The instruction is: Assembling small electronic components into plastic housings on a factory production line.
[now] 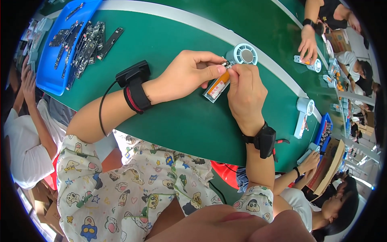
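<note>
A light-blue handheld fan [244,54] lies between my hands, its round head pointing away from me. Its handle is uncovered, and an orange-wrapped battery [220,85] with a pale label shows inside. My left hand [180,76] pinches a small dark part [226,63] with light spots at the neck of the fan, probably the end of a circuit board; the fingers hide most of it. My right hand [248,94] is closed, thumb and forefinger gripping the fan beside that same spot. Both hands meet just below the fan head.
A blue tray [48,82] at the far left holds several narrow black circuit boards [86,46], some spilling onto the green table [161,121]. Right of me lie red-handled pliers [282,141] and another open fan [305,105]. Co-workers sit on both sides; one person's hand [308,46] works across the table.
</note>
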A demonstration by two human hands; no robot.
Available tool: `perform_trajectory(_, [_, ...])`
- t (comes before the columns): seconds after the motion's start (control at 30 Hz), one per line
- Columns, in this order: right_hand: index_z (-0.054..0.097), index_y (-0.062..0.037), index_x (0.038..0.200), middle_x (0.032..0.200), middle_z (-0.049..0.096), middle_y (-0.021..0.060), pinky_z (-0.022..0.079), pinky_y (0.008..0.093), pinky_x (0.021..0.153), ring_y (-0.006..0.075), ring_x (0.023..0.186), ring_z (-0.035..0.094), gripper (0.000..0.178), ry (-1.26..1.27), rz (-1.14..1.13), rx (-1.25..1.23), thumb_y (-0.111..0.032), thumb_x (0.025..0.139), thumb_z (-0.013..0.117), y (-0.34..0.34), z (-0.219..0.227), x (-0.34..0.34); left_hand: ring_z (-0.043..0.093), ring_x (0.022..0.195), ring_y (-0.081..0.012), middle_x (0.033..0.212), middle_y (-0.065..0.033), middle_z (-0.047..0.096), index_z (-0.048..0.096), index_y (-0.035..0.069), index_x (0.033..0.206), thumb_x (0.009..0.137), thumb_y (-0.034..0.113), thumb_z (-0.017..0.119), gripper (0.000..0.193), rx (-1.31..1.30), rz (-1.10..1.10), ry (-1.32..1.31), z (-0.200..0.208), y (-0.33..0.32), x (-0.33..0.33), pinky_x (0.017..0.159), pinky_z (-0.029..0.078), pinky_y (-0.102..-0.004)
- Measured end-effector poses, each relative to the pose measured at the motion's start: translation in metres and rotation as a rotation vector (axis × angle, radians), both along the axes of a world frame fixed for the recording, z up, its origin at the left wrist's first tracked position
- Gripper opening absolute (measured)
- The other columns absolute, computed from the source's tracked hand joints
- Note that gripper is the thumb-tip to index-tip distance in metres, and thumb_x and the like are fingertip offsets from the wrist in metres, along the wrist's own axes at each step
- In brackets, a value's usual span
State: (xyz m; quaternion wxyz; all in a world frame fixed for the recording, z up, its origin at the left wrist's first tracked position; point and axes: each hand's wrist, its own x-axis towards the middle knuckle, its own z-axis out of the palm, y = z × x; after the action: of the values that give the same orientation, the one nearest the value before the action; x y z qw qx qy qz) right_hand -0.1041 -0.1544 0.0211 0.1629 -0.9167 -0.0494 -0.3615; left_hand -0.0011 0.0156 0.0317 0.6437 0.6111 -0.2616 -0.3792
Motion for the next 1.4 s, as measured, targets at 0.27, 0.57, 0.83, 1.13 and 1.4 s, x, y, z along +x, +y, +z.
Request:
perform_trajectory(0.27, [0.064, -0.0031, 0.100, 0.091, 0.067, 0.0107, 0.054, 0.0347, 0.059, 0.0263, 0.071, 0.067, 0.015, 0.033, 0.075, -0.036, -0.005, 0.090, 0.074, -0.009, -0.002, -0.002, 0.056, 0.069, -0.0077, 0.092, -0.0076, 0.073, 0.071, -0.005, 0.119, 0.099, 0.024, 0.070, 0.036, 0.105, -0.041, -0.067, 0.009, 0.003, 0.009, 0.060, 0.045, -0.0243])
perform_trajectory(0.57, [0.070, 0.0003, 0.103, 0.096, 0.072, 0.0124, 0.058, 0.0336, 0.065, 0.0266, 0.079, 0.070, 0.017, -0.003, 0.211, -0.053, -0.005, 0.088, 0.077, -0.013, 0.004, 0.003, 0.053, 0.066, -0.0064, 0.087, -0.0051, 0.072, 0.075, -0.003, 0.113, 0.097, 0.022, 0.070, 0.030, 0.167, -0.144, 0.009, 0.014, 0.006, 0.017, 0.057, 0.042, -0.0245])
perform_trajectory(0.83, [0.072, 0.0001, 0.104, 0.101, 0.073, 0.0130, 0.059, 0.0317, 0.065, 0.0250, 0.080, 0.072, 0.020, -0.073, 0.193, -0.031, -0.001, 0.085, 0.078, -0.011, 0.005, -0.003, 0.050, 0.060, -0.0051, 0.075, 0.0011, 0.060, 0.071, 0.002, 0.112, 0.105, 0.029, 0.062, 0.030, 0.051, -0.178, 0.305, 0.006, 0.000, 0.008, 0.050, 0.036, -0.0214])
perform_trajectory(1.13, [0.073, -0.0005, 0.103, 0.102, 0.072, 0.0130, 0.059, 0.0317, 0.065, 0.0252, 0.081, 0.072, 0.019, -0.159, 0.170, -0.051, 0.003, 0.084, 0.077, -0.007, 0.004, 0.002, 0.060, 0.068, -0.0094, 0.089, -0.0037, 0.066, 0.070, 0.001, 0.107, 0.105, 0.030, 0.060, 0.031, -0.008, -0.198, 0.390, 0.005, 0.002, 0.010, 0.052, 0.049, -0.0244])
perform_trajectory(1.4, [0.068, -0.0002, 0.104, 0.103, 0.068, 0.0138, 0.058, 0.0311, 0.068, 0.0253, 0.081, 0.069, 0.016, -0.078, 0.137, 0.228, 0.005, 0.089, 0.070, -0.006, 0.000, -0.004, 0.063, 0.077, -0.0136, 0.093, -0.0051, 0.067, 0.067, -0.002, 0.117, 0.106, 0.026, 0.059, 0.031, -0.046, -0.107, 0.072, -0.002, -0.001, 0.002, 0.066, 0.054, -0.0280])
